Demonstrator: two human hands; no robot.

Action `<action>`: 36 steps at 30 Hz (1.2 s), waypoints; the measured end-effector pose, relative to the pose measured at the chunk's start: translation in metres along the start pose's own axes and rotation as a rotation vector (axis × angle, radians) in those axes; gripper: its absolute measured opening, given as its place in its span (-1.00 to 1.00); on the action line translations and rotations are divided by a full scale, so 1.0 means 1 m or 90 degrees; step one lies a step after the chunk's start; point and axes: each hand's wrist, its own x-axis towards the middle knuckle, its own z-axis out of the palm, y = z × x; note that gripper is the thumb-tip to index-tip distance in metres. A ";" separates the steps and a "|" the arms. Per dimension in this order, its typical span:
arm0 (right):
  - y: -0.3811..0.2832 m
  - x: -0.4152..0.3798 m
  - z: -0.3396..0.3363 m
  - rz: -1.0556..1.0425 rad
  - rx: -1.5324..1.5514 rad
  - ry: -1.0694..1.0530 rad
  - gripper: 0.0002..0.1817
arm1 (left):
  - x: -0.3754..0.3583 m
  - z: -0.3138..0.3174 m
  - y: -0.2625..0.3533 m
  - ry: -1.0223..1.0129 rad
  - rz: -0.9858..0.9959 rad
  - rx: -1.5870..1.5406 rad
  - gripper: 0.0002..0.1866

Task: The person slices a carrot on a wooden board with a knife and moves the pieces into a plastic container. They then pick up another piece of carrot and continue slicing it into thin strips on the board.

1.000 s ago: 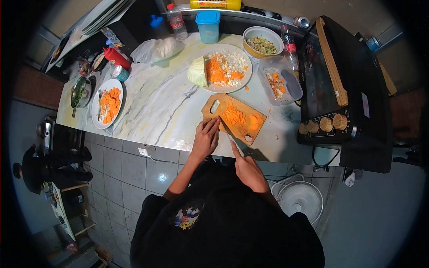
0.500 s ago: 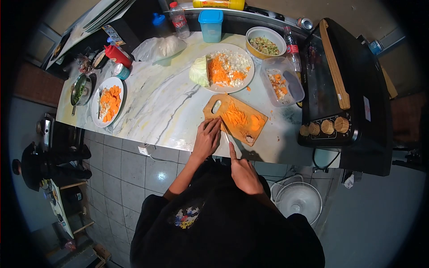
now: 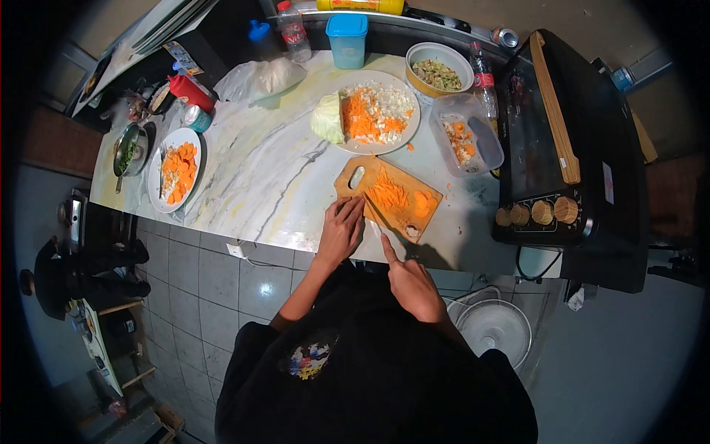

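A wooden cutting board [image 3: 347, 177] lies askew near the counter's front edge. Thin carrot strips [image 3: 387, 192] are heaped across its middle, and carrot slices [image 3: 424, 203] sit toward its right side. My right hand [image 3: 414, 285] grips a kitchen knife [image 3: 376, 228] by the handle, index finger stretched along its top. The blade points away from me, close beside my left fingertips. My left hand [image 3: 342, 233] presses down at the board's near left edge, fingers bent and together; whatever is under them is hidden.
Behind the board stands a large plate [image 3: 403, 142] with cabbage and chopped vegetables. A plastic container [image 3: 488, 152], a bowl [image 3: 464, 89] and a black oven [image 3: 592, 214] are to the right. Leftward are a carrot plate [image 3: 157, 194] and a pan [image 3: 126, 169]. Another person [image 3: 63, 274] is at far left.
My right hand has drawn slightly back and to the right with the knife. My left hand stays almost where it was. The whole view has shifted a little.
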 end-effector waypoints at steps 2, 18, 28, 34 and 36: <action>-0.002 0.002 -0.007 0.007 -0.005 -0.021 -0.19 | 0.000 0.000 0.000 0.005 -0.001 -0.005 -0.57; 0.006 0.008 -0.011 -0.014 0.003 -0.048 -0.17 | 0.001 0.000 0.001 0.009 -0.001 -0.004 -0.56; 0.009 0.015 -0.019 -0.007 -0.047 -0.104 -0.12 | 0.001 0.000 0.002 0.015 -0.011 -0.015 -0.55; -0.006 0.013 -0.027 0.034 -0.095 -0.145 -0.06 | 0.000 0.003 0.001 0.028 -0.021 -0.033 -0.56; -0.009 0.014 -0.030 0.039 -0.108 -0.153 -0.04 | 0.000 0.003 0.001 0.032 -0.024 -0.034 -0.56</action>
